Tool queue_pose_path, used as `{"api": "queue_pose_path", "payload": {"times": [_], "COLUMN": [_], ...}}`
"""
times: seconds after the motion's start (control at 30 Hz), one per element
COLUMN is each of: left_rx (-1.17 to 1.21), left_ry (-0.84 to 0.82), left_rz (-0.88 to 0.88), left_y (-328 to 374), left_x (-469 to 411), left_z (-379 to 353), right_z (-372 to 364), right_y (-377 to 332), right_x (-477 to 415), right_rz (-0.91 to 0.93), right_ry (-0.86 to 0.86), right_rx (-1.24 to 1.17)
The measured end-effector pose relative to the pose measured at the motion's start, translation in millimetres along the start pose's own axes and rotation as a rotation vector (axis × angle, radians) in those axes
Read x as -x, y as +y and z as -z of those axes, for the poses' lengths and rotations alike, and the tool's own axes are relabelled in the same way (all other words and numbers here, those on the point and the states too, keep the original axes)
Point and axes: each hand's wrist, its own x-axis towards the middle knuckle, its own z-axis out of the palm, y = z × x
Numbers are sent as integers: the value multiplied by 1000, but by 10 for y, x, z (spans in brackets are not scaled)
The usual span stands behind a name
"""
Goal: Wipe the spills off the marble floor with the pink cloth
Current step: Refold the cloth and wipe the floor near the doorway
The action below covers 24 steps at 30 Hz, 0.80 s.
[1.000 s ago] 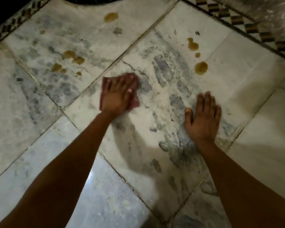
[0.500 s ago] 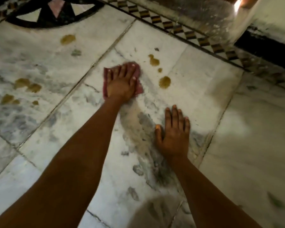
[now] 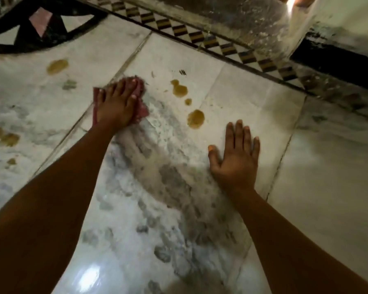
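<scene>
My left hand (image 3: pixel 117 102) presses flat on the pink cloth (image 3: pixel 142 109), which lies bunched on the marble floor (image 3: pixel 253 98); only the cloth's edges show around my fingers. Just right of the cloth sit brown spills: a two-lobed one (image 3: pixel 179 89), a tiny dot (image 3: pixel 188 101) and a round one (image 3: pixel 196 118). Another brown spill (image 3: pixel 57 66) lies up left, and more brown spills (image 3: pixel 3 135) mark the left edge. My right hand (image 3: pixel 236 158) rests palm down on the floor, fingers apart, holding nothing, below and right of the round spill.
A black-and-yellow checkered border strip (image 3: pixel 210 42) runs diagonally across the top. A dark inlaid floor pattern (image 3: pixel 40 26) fills the top left corner. A dark gap under a white wall (image 3: pixel 338 64) lies at the top right. Grey veining runs between my arms.
My left hand has slid the cloth up and toward the brown spills on the right tile. My right hand stays planted on the floor while the view has shifted.
</scene>
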Motion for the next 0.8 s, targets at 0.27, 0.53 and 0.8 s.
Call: {"api": "queue_pose_path", "payload": {"times": [0.27,0.53,0.8], "left_rx": [142,-68,-37], "left_ry": [-72,-22,-92], "left_rz": [-230,-305,-536], "left_y": [995,850,1225], "left_x": [-587,-366,-240], "left_z": [101,-51,-81], "right_z": [42,45,55], "right_y": [-29,-17,-21], "right_x": [-20,-20,-31], "right_rz": [-18,-25,-28], "right_ry": [-11,-7,-8], "right_rx": [16,-9,-13]}}
